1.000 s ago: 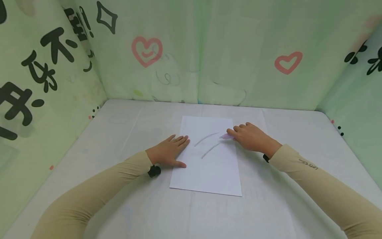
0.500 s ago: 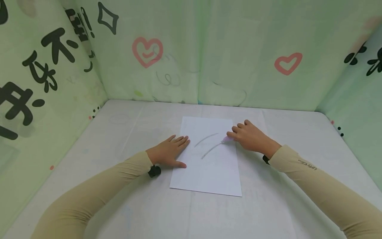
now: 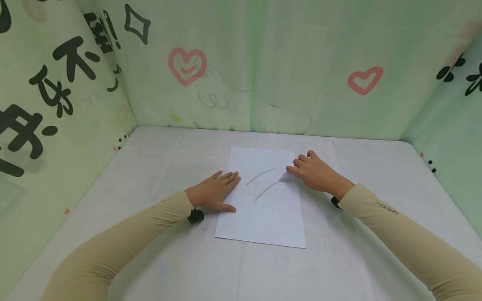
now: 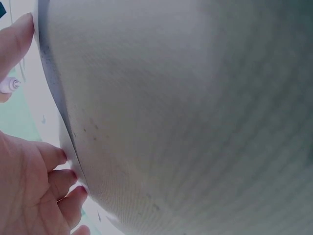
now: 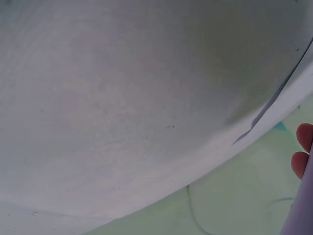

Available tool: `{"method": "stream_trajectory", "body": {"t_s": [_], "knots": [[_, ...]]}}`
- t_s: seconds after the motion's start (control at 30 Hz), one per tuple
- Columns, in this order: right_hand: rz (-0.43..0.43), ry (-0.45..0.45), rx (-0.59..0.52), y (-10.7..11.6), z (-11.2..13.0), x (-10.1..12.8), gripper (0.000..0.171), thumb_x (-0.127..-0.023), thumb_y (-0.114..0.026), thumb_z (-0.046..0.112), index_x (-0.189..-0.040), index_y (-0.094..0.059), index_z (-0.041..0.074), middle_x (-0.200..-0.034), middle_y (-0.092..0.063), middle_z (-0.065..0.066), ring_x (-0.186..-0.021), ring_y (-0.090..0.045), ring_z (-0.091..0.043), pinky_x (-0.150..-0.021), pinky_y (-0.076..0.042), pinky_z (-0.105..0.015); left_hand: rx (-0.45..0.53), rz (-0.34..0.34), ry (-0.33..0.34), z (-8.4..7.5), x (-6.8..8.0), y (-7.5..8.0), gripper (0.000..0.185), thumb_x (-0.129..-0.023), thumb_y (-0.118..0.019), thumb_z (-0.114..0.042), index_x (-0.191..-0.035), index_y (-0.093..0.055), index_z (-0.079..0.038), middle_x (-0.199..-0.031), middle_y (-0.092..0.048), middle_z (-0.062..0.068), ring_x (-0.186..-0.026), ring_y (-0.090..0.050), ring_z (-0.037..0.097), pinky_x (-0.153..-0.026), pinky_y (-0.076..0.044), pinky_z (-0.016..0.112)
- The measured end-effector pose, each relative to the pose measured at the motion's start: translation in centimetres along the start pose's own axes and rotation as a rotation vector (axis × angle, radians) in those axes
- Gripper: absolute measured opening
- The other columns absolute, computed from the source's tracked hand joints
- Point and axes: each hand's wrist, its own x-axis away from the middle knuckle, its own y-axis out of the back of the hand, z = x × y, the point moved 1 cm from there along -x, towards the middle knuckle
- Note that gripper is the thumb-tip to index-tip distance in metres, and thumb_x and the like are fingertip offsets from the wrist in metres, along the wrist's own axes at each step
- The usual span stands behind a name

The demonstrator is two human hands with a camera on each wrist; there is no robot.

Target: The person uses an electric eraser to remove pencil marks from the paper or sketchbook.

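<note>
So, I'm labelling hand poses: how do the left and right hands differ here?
The left hand lies flat, fingers straight, pressing the paper's left edge; the right hand is curled, pinching a pink pen tipped onto the paper. The left holds nothing. Both wear tan sleeves.

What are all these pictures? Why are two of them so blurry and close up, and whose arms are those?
Those arms belong to a person who wears three small cameras. One sits on the head and looks down at the table. The other two sit on the wrists, so close to the cloth that they show mostly grey, with bits of fingers at the edges. On the table lies a sheet of paper with two curved lines drawn on it. The left hand lies flat on the paper's edge. The right hand holds a light purple pen, its tip at the end of the lower line.
</note>
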Motion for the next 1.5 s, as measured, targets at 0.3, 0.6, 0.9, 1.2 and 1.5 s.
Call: {"method": "stream_trajectory", "body": {"t_s": [0.3,0.6,0.9,1.2,1.5], "knots": [[-0.001,-0.014,-0.034,-0.29,-0.02,0.00,0.021,-0.081,-0.069,0.004,-0.098,-0.062,0.015,-0.081,-0.060,-0.009,-0.074,-0.050,-0.024,-0.072,-0.039,-0.041,0.000,-0.014,-0.011,0.20,0.01,-0.22,0.097,-0.085,-0.048,-0.067,-0.152,-0.011,-0.008,-0.159,-0.010,0.009,-0.147,-0.014,0.024,-0.120,-0.008,0.044],[0.024,-0.010,-0.033,-0.26,0.09,-0.06,0.020,-0.082,-0.069,0.006,-0.099,-0.062,0.015,-0.080,-0.060,-0.008,-0.074,-0.052,-0.024,-0.075,-0.041,-0.043,0.011,-0.018,-0.021,0.27,-0.03,-0.24,0.096,-0.085,-0.048,-0.067,-0.152,-0.011,-0.007,-0.159,-0.010,0.009,-0.147,-0.013,0.024,-0.120,-0.009,0.045],[-0.014,-0.008,-0.029,-0.14,0.03,0.13,0.022,-0.082,-0.070,0.005,-0.098,-0.056,0.010,-0.078,-0.056,-0.008,-0.071,-0.051,-0.023,-0.069,-0.037,-0.036,0.022,-0.014,-0.020,0.13,0.13,-0.02,0.096,-0.086,-0.048,-0.065,-0.152,-0.011,-0.007,-0.159,-0.010,0.010,-0.147,-0.012,0.024,-0.120,-0.009,0.044],[-0.004,-0.021,-0.016,0.07,-0.10,0.33,0.023,-0.079,-0.074,0.016,-0.093,-0.057,0.009,-0.079,-0.058,-0.005,-0.072,-0.049,-0.021,-0.066,-0.034,-0.034,0.018,0.000,-0.004,0.06,0.16,0.02,0.096,-0.086,-0.048,-0.066,-0.152,-0.010,-0.008,-0.160,-0.008,0.008,-0.148,-0.011,0.023,-0.120,-0.009,0.044],[-0.002,-0.020,-0.010,0.02,0.12,0.33,0.025,-0.074,-0.077,0.013,-0.091,-0.059,0.012,-0.079,-0.060,-0.002,-0.069,-0.048,-0.020,-0.064,-0.033,-0.033,0.019,-0.003,0.000,0.07,0.15,-0.07,0.096,-0.086,-0.048,-0.066,-0.152,-0.010,-0.008,-0.160,-0.009,0.008,-0.148,-0.012,0.023,-0.120,-0.008,0.044]]}}
